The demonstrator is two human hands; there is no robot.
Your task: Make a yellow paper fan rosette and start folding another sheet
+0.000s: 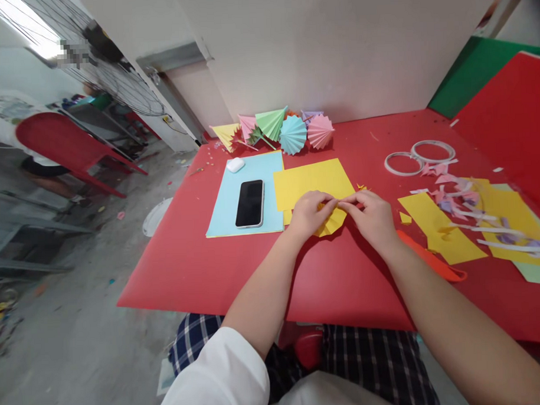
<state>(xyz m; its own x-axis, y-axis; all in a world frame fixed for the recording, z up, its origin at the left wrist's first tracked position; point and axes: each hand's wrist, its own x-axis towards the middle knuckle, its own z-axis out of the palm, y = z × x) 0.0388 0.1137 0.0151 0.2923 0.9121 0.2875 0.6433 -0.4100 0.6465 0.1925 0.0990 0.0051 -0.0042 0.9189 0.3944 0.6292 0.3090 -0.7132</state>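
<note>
A pleated piece of yellow paper point(331, 224) fans out below my fingers, over the red table. My left hand point(312, 211) pinches it at its top edge, thumb against forefinger. Close beside it, my right hand point(370, 215) also pinches the paper's upper edge, and the fingertips of both hands nearly meet. The fingers cover part of the folds. Behind my hands lies a flat yellow sheet point(311, 180), overlapping a light blue sheet point(217, 210) on the left. A black-screened phone point(250, 203) and a white earphone-like case point(235, 164) rest on the blue sheet.
Several small paper umbrellas point(293, 135) stand against the wall. To the right lie two tape rings point(404, 163), yellow paper pieces point(448, 229), curled paper scraps point(460, 199) and an orange-handled tool point(431, 259). A red chair point(50, 136) with a person beside it is at far left.
</note>
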